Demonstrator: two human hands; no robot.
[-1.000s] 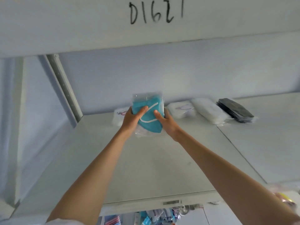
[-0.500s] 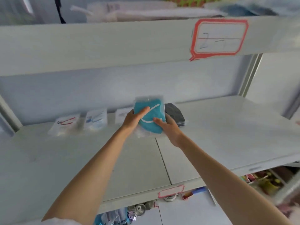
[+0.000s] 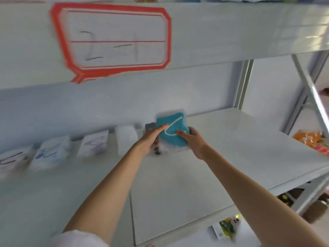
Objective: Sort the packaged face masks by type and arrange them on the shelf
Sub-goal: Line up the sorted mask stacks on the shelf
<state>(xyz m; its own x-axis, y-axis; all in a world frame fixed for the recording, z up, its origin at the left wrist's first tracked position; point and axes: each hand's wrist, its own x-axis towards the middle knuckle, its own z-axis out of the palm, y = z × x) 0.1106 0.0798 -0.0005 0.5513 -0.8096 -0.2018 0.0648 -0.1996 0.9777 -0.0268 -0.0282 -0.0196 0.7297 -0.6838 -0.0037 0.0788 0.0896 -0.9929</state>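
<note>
A stack of teal face masks in clear wrap point(image 3: 173, 128) is held upright above the white shelf point(image 3: 222, 157), near its back wall. My left hand point(image 3: 151, 139) grips its left edge, thumb across the front. Gripping the lower right side is my right hand point(image 3: 192, 138). A black mask pack point(image 3: 150, 126) lies just behind my left hand, mostly hidden. Left of it along the back lie a plain white mask pack point(image 3: 126, 139), a pack with purple loops point(image 3: 95, 142), one with blue loops point(image 3: 51, 154) and one with red loops point(image 3: 12, 158). The view is blurred.
The shelf above carries a red-bordered label point(image 3: 114, 41) on its front edge. A metal upright point(image 3: 243, 84) and a slanted brace point(image 3: 309, 86) stand at the right. Orange packets point(image 3: 309, 138) lie beyond the shelf's right end. Goods show on the lower level point(image 3: 229, 227).
The view has swung right along the shelf. Both hands carried the teal pack rightward past the black pack, and the row of packs now lies to the left.
</note>
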